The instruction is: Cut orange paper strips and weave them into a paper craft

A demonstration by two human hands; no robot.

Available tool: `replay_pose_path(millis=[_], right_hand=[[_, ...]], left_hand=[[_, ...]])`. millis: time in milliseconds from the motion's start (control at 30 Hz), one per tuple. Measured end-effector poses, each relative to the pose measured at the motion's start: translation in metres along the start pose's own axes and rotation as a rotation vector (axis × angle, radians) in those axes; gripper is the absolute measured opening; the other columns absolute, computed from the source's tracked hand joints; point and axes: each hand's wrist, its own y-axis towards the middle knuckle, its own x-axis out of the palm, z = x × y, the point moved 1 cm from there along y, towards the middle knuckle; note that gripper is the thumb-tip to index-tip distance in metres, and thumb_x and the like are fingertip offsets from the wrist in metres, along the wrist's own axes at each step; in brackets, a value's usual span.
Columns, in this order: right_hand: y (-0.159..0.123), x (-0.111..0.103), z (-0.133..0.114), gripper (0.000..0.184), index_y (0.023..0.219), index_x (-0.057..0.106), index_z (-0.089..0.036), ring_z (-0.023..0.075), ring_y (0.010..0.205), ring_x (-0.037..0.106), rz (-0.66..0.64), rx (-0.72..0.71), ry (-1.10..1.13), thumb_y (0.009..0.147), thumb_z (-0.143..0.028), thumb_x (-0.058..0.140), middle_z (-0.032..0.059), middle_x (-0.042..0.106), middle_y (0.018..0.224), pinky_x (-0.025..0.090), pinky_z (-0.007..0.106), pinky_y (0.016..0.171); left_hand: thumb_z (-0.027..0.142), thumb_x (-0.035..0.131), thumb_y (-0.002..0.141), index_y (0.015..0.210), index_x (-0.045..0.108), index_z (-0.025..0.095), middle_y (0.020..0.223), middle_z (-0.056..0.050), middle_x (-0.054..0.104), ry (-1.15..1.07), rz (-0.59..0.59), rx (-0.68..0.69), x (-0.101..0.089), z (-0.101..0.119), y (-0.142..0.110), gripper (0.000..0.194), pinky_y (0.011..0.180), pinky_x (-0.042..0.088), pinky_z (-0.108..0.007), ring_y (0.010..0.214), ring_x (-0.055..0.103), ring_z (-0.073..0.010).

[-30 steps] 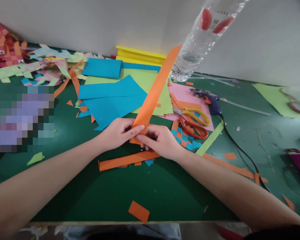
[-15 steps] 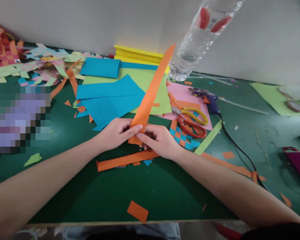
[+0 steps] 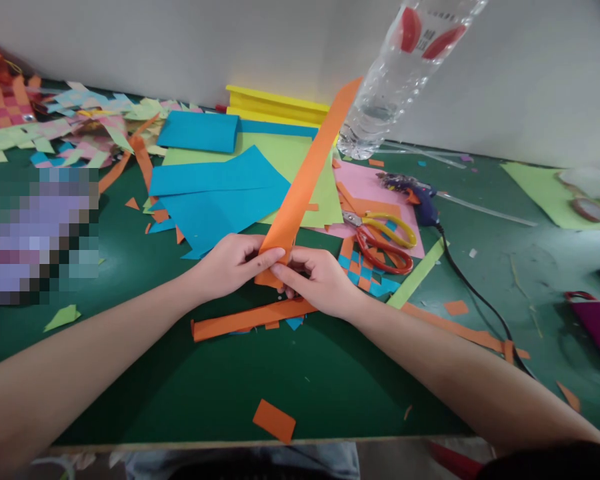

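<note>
An orange paper strip (image 3: 310, 175) slants up and to the right from between my hands, its lower end folded over. My left hand (image 3: 235, 265) grips that end from the left, thumb lying on top. From the right, my right hand (image 3: 317, 277) pinches the same end, and the two thumbs nearly meet. The fingers behind the paper are partly hidden. Just below, another folded orange strip (image 3: 245, 321) lies on the green table (image 3: 220, 387), over small orange and blue scraps. A loose orange paper rectangle (image 3: 275, 421) rests near the front edge.
Blue paper (image 3: 220, 207) and light green paper (image 3: 325, 193) lie beyond my hands. On the right are red-and-yellow-handled scissors (image 3: 384, 257), a glue gun (image 3: 425, 203) with its cord, and a water bottle (image 3: 380, 107). Woven paper pieces (image 3: 90, 127) pile up at back left.
The strip's free upper end swung slightly left, turning edge-on, then back right. Both hands keep the same grip. The whole view has shifted a little.
</note>
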Motion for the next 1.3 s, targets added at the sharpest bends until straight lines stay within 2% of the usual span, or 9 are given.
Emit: replay_pose_path(millis=[233,500,733,1300], right_hand=[[-0.0018,0.0009,-0.0005,0.022,0.075,0.056,-0.019,0.0107,0.053,0.06,-0.004,-0.013,-0.024,0.089,-0.035,0.057,-0.0039,0.057,0.059,0.046,0.024,0.051],[-0.0012,0.0008,0.0009,0.022,0.075,0.056,-0.019,0.0109,0.054,0.059,0.002,-0.033,-0.069,0.09,-0.035,0.057,-0.0032,0.058,0.059,0.047,0.024,0.052],[-0.0007,0.0005,0.0017,0.022,0.078,0.057,-0.018,0.0107,0.053,0.058,-0.003,-0.05,-0.068,0.09,-0.036,0.057,-0.0029,0.058,0.059,0.047,0.025,0.052],[-0.0016,0.0006,0.0036,0.024,0.075,0.057,-0.018,0.0109,0.054,0.059,0.003,-0.087,-0.124,0.091,-0.036,0.055,-0.0019,0.062,0.061,0.043,0.025,0.051]], left_hand=[[0.045,0.046,0.096,0.075,0.065,0.013,0.062,0.001,0.058,0.023,-0.007,-0.011,0.0013,0.0006,0.0,0.043,0.046,0.032,-0.018,0.051,0.045,-0.0086],[0.041,0.048,0.095,0.069,0.06,0.015,0.054,0.004,0.05,0.037,0.013,0.023,0.0006,0.0039,0.0006,0.039,0.043,0.028,-0.018,0.046,0.039,-0.0076],[0.043,0.045,0.096,0.07,0.061,0.015,0.056,0.003,0.054,0.071,0.002,0.001,0.0004,0.0015,0.0001,0.042,0.043,0.029,-0.019,0.048,0.042,-0.0083],[0.044,0.045,0.095,0.067,0.059,0.015,0.052,0.003,0.048,0.103,0.001,-0.003,0.0001,0.0012,-0.0007,0.043,0.041,0.026,-0.02,0.044,0.039,-0.008]])
